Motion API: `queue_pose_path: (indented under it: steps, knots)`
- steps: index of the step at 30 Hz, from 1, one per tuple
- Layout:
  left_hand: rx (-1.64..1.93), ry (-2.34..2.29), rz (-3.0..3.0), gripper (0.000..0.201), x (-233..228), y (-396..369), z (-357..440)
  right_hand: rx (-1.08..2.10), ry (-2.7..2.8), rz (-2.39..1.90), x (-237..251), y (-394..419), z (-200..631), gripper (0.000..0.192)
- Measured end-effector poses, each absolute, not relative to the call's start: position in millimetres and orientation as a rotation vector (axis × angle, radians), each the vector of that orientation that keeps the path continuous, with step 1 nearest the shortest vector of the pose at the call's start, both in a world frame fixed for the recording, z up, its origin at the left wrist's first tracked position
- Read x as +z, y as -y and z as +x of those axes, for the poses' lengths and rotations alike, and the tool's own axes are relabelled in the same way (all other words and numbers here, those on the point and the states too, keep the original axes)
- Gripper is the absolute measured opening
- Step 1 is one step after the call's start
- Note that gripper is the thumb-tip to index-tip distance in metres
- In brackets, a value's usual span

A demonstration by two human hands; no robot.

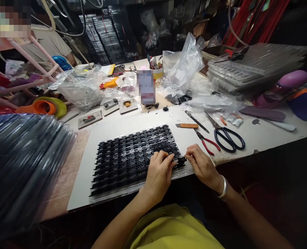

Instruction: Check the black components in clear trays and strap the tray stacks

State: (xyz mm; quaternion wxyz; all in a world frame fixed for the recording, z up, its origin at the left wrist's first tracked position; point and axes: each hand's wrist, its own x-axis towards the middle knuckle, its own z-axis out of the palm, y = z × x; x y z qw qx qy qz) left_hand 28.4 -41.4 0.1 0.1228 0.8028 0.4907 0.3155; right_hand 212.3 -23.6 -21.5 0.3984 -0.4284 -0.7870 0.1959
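Note:
A clear plastic tray lies near the table's front edge, filled with rows of small black plastic parts. Over its right end, both hands pinch one small black part between them. My left hand is above the tray, thumb and forefinger closed at the part's left side. My right hand, with a white bangle at the wrist, is closed on the right side of the same part, just past the tray's edge. The fingers partly hide the part, so its exact shape is unclear.
Right of the tray lie scissors, red-handled pliers, an orange cutter and a pen-like tool. Stacked black trays stand at left. Behind are a phone, plastic bags and clear trays. Another person sits far left.

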Motion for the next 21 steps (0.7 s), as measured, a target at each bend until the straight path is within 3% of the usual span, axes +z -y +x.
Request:
queue_pose_path:
  steps: [8,14,18,21]
  knots:
    - [0.819,-1.453,2.289,0.013,1,35,44,0.506,1.958,-1.151,-24,23,213,0.013]
    - [1.080,-1.406,2.134,0.011,4,37,47,0.797,1.671,-1.190,-16,33,208,0.008]
    - [1.208,-1.291,2.029,0.016,8,48,41,0.844,1.543,-1.096,-11,45,204,0.007]
    - [1.126,-1.164,1.900,0.023,13,60,31,0.815,1.599,-0.978,-7,56,205,0.017]
